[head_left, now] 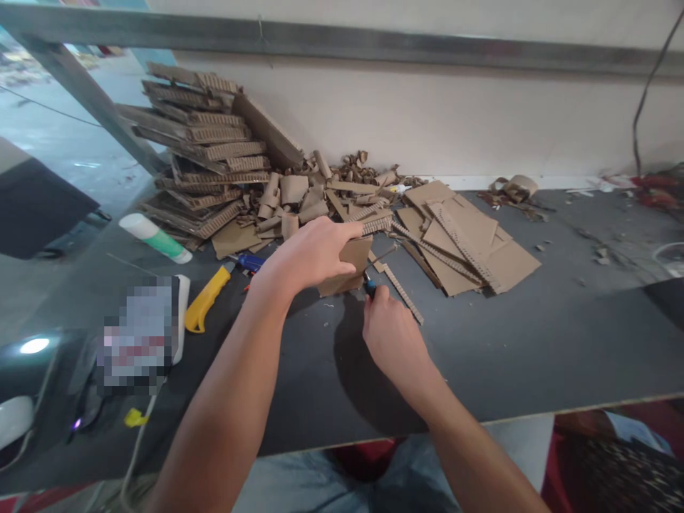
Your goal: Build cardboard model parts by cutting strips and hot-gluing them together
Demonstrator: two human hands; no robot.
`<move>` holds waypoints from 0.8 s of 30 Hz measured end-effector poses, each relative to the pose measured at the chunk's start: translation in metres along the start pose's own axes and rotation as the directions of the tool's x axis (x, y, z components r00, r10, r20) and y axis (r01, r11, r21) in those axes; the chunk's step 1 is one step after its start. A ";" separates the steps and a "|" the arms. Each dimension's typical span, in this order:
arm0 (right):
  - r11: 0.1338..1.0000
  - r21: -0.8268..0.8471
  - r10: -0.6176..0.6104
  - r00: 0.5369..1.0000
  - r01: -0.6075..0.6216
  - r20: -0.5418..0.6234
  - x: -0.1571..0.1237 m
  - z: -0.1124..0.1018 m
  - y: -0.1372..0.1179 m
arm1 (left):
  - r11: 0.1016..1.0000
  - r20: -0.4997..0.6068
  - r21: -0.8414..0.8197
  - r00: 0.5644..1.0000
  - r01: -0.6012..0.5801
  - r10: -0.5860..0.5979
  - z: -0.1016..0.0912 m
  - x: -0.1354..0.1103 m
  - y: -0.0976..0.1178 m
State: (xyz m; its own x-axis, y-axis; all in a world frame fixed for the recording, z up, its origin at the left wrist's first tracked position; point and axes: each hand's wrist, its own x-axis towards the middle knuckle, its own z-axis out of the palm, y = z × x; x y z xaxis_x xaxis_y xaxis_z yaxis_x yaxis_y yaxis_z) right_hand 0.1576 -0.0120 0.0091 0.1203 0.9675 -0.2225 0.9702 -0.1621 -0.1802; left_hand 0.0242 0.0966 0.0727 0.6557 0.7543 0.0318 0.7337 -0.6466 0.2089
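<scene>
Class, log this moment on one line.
left hand: holding cardboard piece | right hand: holding slim tool | table: cardboard sheets, yellow handle

On the table (561,342), scraps (295,189) behind 1 cardboard piece (357,255), tube (156,239) left, sheets (473,228) right.

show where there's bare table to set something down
The widest bare stretch of dark table is right of the right hand, between the flat cardboard sheets and front edge. A smaller one lies between the forearms. Crowded: behind, with cardboard stack and scraps, and left, with white-green tube and yellow-handled tool.
</scene>
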 end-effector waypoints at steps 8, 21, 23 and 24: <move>0.998 -0.058 0.037 0.998 -0.034 0.043 -0.024 0.010 0.009 | 1.000 0.032 -0.014 0.999 -0.001 0.002 0.002 0.002 -0.003; 1.000 -0.011 -0.006 1.000 0.006 0.004 0.000 0.007 -0.002 | 1.000 -0.027 0.009 1.000 0.001 0.000 0.001 0.000 -0.002; 1.000 -0.017 0.009 1.000 -0.008 0.023 -0.006 0.008 0.000 | 1.000 -0.036 0.006 0.999 0.005 -0.004 0.001 0.001 -0.004; 1.000 -0.018 0.023 0.999 -0.022 0.040 -0.011 0.009 0.001 | 1.000 -0.036 0.003 0.999 0.010 -0.010 0.001 0.002 -0.005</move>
State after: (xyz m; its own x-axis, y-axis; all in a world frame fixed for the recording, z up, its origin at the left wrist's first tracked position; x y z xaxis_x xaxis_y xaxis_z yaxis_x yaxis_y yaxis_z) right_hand 0.1552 -0.0243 0.0028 0.1336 0.9550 -0.2650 0.9709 -0.1797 -0.1581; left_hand 0.0221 0.1006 0.0706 0.6413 0.7645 0.0651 0.7409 -0.6391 0.2066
